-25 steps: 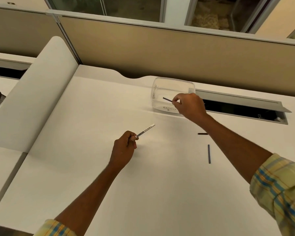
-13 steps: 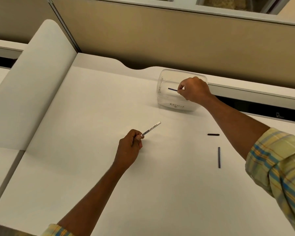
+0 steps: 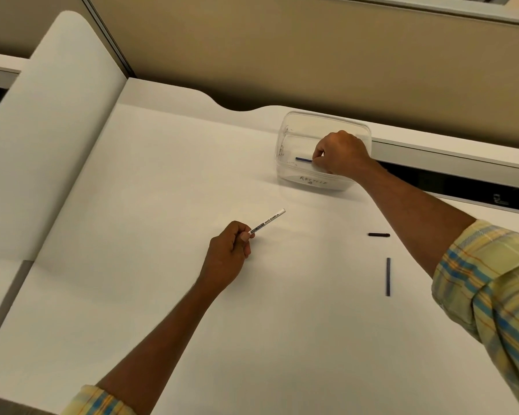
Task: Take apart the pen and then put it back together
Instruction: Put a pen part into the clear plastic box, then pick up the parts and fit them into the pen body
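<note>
We pinch the pen barrel [image 3: 267, 220] in our left hand [image 3: 231, 250], well short of the tub [image 3: 285, 139], keeping it ready. Our right hand [image 3: 339, 154], inside the tub, grips a blue rod [image 3: 303, 159]. A cap [image 3: 378, 234] and a refill [image 3: 388, 277] lie near the tub, probably set aside for reassembly.

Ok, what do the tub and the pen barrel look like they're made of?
Tub: clear, glossy plastic by the look; the desk shows through its walls, and it has handwriting on its front. Pen barrel: probably smooth white plastic, with a printed black label; hard to confirm at this size.
</note>
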